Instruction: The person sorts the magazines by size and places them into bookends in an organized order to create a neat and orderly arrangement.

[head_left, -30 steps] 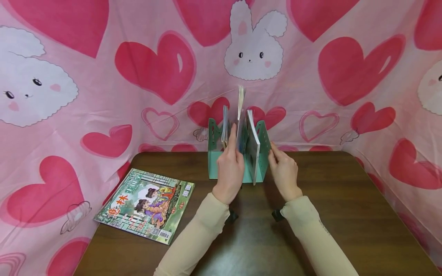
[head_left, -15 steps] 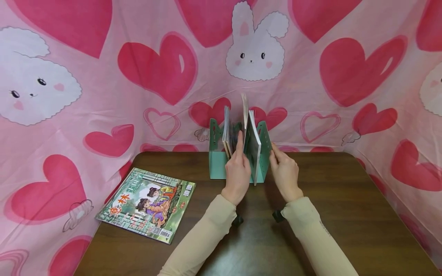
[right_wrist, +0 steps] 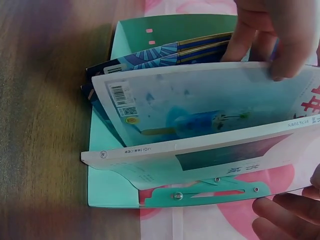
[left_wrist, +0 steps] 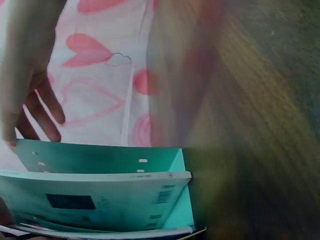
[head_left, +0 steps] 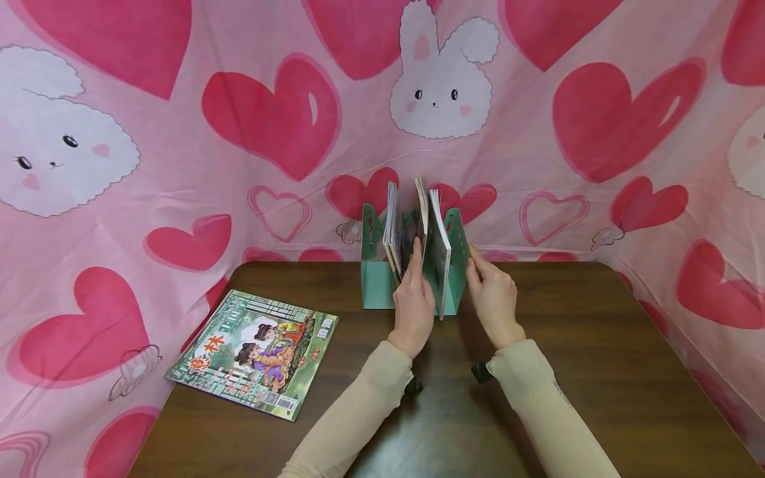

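A green book rack (head_left: 376, 287) stands at the back of the table with thin magazines upright in it. My left hand (head_left: 414, 307) is between them and pinches a pale-blue-covered magazine (right_wrist: 175, 107), thumb on one face and fingers behind. This magazine's bottom edge is inside the rack. To its right leans a white-spined magazine (head_left: 441, 232). Blue patterned books (right_wrist: 155, 57) lean on its left. My right hand (head_left: 495, 299) grips the rack's right side wall (left_wrist: 100, 157) near its edge, its thumb partly hidden.
On the table's left lies a green-covered magazine (head_left: 257, 358), flat and turned at an angle. A pink cloth with hearts and rabbits (head_left: 287, 119) hangs behind the brown table (head_left: 574, 372) and along its sides.
The magazine in my left hand has gone down into the rack, its top now lower. My left hand has shifted right and slightly downward. My right hand stays at the rack wall.
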Tool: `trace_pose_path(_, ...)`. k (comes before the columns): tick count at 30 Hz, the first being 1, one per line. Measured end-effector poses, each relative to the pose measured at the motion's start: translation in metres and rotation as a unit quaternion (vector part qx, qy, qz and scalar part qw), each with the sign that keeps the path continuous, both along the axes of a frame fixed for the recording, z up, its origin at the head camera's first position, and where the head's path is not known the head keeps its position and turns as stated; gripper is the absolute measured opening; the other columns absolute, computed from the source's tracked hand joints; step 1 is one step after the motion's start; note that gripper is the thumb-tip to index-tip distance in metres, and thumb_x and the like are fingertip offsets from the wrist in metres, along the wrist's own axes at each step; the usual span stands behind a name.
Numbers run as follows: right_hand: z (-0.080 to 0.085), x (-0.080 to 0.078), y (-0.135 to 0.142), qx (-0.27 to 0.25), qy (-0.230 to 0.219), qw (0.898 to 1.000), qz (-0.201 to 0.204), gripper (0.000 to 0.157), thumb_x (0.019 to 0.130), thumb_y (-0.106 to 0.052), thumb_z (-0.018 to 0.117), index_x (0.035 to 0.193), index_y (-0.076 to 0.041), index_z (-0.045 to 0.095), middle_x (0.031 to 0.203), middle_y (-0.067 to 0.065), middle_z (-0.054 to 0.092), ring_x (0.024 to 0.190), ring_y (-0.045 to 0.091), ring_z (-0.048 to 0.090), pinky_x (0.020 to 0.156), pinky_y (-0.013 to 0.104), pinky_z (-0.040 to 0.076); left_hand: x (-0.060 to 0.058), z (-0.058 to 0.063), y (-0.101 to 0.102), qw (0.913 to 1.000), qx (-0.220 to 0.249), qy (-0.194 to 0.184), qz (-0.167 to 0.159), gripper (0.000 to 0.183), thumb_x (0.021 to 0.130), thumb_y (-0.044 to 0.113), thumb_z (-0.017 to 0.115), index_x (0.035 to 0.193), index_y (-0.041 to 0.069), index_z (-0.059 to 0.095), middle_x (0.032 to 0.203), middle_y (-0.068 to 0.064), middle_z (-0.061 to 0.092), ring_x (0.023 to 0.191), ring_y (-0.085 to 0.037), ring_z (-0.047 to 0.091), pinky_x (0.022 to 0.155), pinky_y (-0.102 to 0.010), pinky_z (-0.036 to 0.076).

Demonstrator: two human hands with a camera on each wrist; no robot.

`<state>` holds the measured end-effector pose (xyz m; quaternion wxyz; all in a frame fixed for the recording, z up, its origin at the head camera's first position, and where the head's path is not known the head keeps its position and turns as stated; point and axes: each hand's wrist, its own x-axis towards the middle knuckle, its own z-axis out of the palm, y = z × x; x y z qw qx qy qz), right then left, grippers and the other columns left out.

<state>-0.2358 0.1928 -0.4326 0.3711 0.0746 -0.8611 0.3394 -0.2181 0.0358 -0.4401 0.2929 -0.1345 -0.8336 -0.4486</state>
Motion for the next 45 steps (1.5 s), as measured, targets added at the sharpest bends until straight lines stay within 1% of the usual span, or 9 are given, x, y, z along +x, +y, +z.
trace_pose_path(7,0.000,0.002,0.000,-0.001,-0.005,1.000,-0.001,0.032,0.100,-0.011,0.066,0.131,-0.009,0.073,0.107,0.023,0.075,0.082,0.050,0.071,0.066,0.067,0.052,0.003,-0.008,0.001,0.9997,-0.009,-0.020,-0.008,0.083,0.103,-0.002,0.056,0.169,0.023,0.013,0.154,-0.014,0.053,0.109,-0.032,0.073,0.092,-0.043,0.060)
trace_pose_path(11,0.000,0.001,0.000,0.001,-0.001,1.000,-0.005,0.031,0.100,-0.011,0.066,0.130,-0.009,0.074,0.095,0.024,0.076,0.074,0.048,0.070,0.061,0.065,0.050,0.004,-0.010,0.000,0.9995,-0.022,-0.020,-0.013,0.084,0.102,-0.003,0.059,0.169,0.019,0.012,0.150,-0.018,0.054,0.114,-0.032,0.071,0.095,-0.044,0.059)
trace_pose_path(15,0.000,0.000,0.000,0.003,0.000,1.000,-0.009,0.031,0.100,-0.012,0.065,0.129,-0.009,0.075,0.081,0.023,0.073,0.067,0.046,0.068,0.056,0.063,0.049,0.004,-0.010,-0.003,0.9991,-0.038,-0.012,-0.009,0.086,0.101,-0.004,0.061,0.168,0.017,0.013,0.152,-0.018,0.052,0.121,-0.033,0.067,0.097,-0.044,0.057)
trace_pose_path(21,-0.001,0.001,0.000,0.004,-0.002,1.000,-0.011,0.031,0.099,-0.012,0.065,0.129,-0.008,0.074,0.077,0.021,0.071,0.059,0.043,0.063,0.053,0.061,0.047,0.002,-0.010,-0.004,0.9990,-0.041,-0.014,-0.012,0.087,0.100,-0.006,0.061,0.169,0.019,0.013,0.156,-0.017,0.048,0.118,-0.034,0.069,0.096,-0.043,0.057)
trace_pose_path(28,-0.001,0.000,-0.001,0.004,0.000,1.000,-0.012,0.031,0.100,-0.011,0.065,0.129,-0.008,0.075,0.071,0.020,0.069,0.055,0.041,0.060,0.052,0.060,0.046,0.004,-0.007,-0.007,0.9980,-0.061,-0.008,-0.015,0.089,0.098,-0.004,0.067,0.168,0.016,0.015,0.159,-0.017,0.045,0.128,-0.034,0.063,0.100,-0.045,0.055)
trace_pose_path(31,0.000,0.000,-0.001,0.006,0.006,1.000,-0.012,0.031,0.099,-0.010,0.065,0.128,-0.007,0.075,0.069,0.020,0.068,0.053,0.040,0.058,0.052,0.060,0.046,0.005,-0.003,-0.009,0.9966,-0.080,-0.014,-0.012,0.089,0.098,-0.001,0.067,0.168,0.015,0.014,0.157,-0.018,0.046,0.123,-0.034,0.066,0.098,-0.043,0.056)
trace_pose_path(34,0.001,-0.001,-0.001,0.007,0.009,1.000,-0.011,0.031,0.099,-0.009,0.065,0.128,-0.006,0.075,0.067,0.019,0.067,0.051,0.037,0.054,0.051,0.057,0.045,0.007,0.002,-0.013,0.9934,-0.114,-0.016,0.004,0.086,0.100,0.003,0.067,0.167,0.010,0.015,0.151,-0.019,0.053,0.107,-0.031,0.073,0.088,-0.039,0.061)
trace_pose_path(39,0.001,-0.001,-0.001,-0.003,0.011,1.000,-0.008,0.031,0.099,-0.008,0.066,0.129,-0.006,0.074,0.065,0.018,0.065,0.046,0.022,0.040,0.047,0.048,0.038,0.012,0.012,-0.020,0.9829,-0.179,0.005,0.044,0.076,0.098,0.009,0.072,0.160,-0.002,0.030,0.127,-0.020,0.068,0.079,-0.029,0.076,0.069,-0.036,0.064)
trace_pose_path(45,0.001,-0.001,0.000,-0.006,0.004,1.000,-0.006,0.032,0.099,-0.009,0.065,0.130,-0.007,0.074,0.061,0.016,0.063,0.045,0.016,0.034,0.045,0.041,0.033,0.013,0.018,-0.029,0.9810,-0.189,0.010,0.043,0.066,0.098,0.010,0.072,0.154,-0.005,0.040,0.116,-0.022,0.072,0.078,-0.034,0.075,0.068,-0.043,0.064)
